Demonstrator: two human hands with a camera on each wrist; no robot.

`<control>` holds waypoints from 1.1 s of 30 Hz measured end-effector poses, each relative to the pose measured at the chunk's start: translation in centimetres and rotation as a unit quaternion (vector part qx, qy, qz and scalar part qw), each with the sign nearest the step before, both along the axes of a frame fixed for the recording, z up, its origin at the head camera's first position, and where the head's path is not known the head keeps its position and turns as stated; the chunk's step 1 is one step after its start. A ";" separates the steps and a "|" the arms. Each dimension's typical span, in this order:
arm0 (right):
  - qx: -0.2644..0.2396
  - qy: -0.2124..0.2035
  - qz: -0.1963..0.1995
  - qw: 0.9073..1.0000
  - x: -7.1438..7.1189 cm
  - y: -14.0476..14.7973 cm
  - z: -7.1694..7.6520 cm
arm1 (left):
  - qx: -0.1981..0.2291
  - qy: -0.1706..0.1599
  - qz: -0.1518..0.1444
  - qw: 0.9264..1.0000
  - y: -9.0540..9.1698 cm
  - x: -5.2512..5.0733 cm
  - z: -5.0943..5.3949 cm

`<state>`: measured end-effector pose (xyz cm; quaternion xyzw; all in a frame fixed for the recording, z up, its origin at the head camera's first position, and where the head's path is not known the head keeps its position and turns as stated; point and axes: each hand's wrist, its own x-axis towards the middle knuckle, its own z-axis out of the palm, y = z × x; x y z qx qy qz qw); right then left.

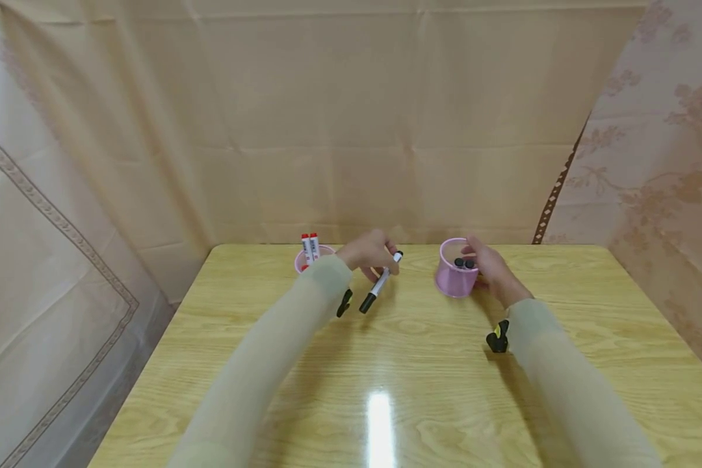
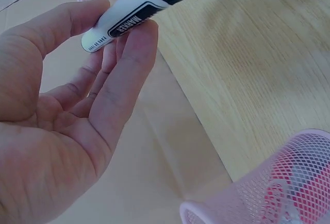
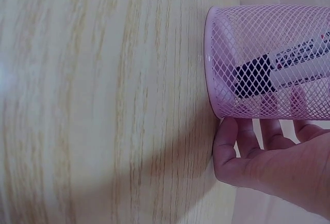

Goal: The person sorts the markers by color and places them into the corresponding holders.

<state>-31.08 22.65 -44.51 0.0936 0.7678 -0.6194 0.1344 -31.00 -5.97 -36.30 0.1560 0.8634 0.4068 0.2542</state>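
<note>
My left hand [image 1: 370, 252] pinches a white marker [image 1: 383, 279] with black ends between thumb and fingertips. The marker slants above the table, and its printed label shows in the left wrist view. At the right, my right hand [image 1: 493, 270] holds a pink mesh pen holder [image 1: 453, 281] from its right side. Through the mesh in the right wrist view, some fingers [image 3: 270, 131] show behind the holder. Inside it stand two black-ended markers [image 1: 465, 264]. Left of my left hand is a second pink mesh pen holder [image 1: 298, 262] with red-capped markers [image 1: 310, 248], partly hidden by my forearm.
Both holders stand near the back edge of the wood-grain table [image 1: 433, 377]. A beige cloth [image 1: 374, 130] hangs behind it, with patterned cloth [image 1: 673, 149] at the right side. Dark wrist devices [image 1: 497, 337] sit below both wrists.
</note>
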 end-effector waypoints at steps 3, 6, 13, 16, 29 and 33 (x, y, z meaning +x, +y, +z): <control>-0.001 -0.003 0.001 1.000 0.0 0.0 0.1 | 0.005 -0.005 -0.005 1.000 0.2 -0.2 0.3; 0.000 -0.003 0.005 1.000 0.1 0.0 0.1 | 0.020 -0.010 -0.007 1.000 0.6 -0.4 0.8; 0.002 -0.001 -0.004 1.000 0.1 0.2 0.0 | 0.102 -0.020 -0.016 0.995 2.1 -1.3 1.3; 0.003 0.000 -0.003 1.000 0.0 0.1 0.0 | 0.130 -0.023 -0.013 0.991 2.5 -1.4 1.4; -0.005 -0.009 -0.004 1.000 -0.3 -0.2 0.2 | 0.164 -0.049 -0.003 0.985 4.4 -1.9 2.1; -0.004 -0.010 -0.003 1.000 -0.2 -0.3 0.3 | 0.166 -0.058 -0.006 0.984 4.7 -1.9 2.1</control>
